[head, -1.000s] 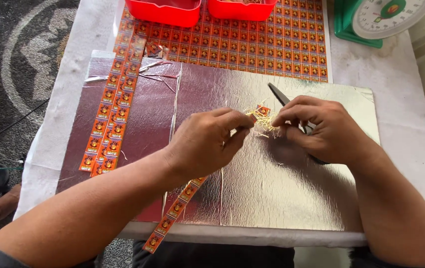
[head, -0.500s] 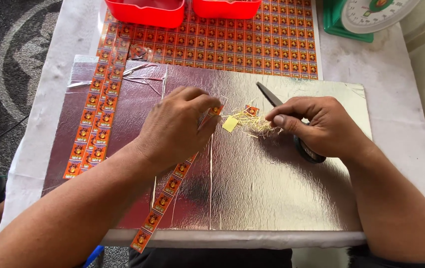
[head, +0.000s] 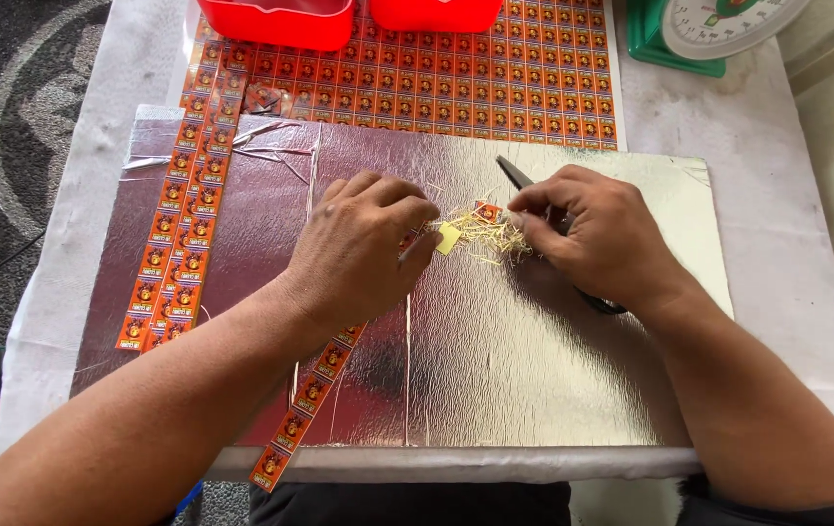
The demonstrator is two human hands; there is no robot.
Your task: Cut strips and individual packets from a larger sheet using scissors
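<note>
Over the silver foil sheet (head: 495, 370), my two hands meet at a small tuft of pale shreds.

My left hand (head: 363, 248) pinches a small yellow tab (head: 448, 238) at its fingertips; my right hand (head: 597, 234) pinches the straw-like shreds (head: 490, 239) mid-sheet, with a dark pair of scissors (head: 516, 175) tucked under it. I judge the shreds feather-light, loose and easily scattered, best taken as a bunch at the near end; the tab looks thin and bendy, best held by an edge. I count one tab, one tuft, one pair of scissors, one orange sticker sheet (head: 495, 83), two red trays (head: 276, 18), one green scale (head: 704, 34), and several cut sticker strips (head: 178, 244), their number hard to tell.
</note>
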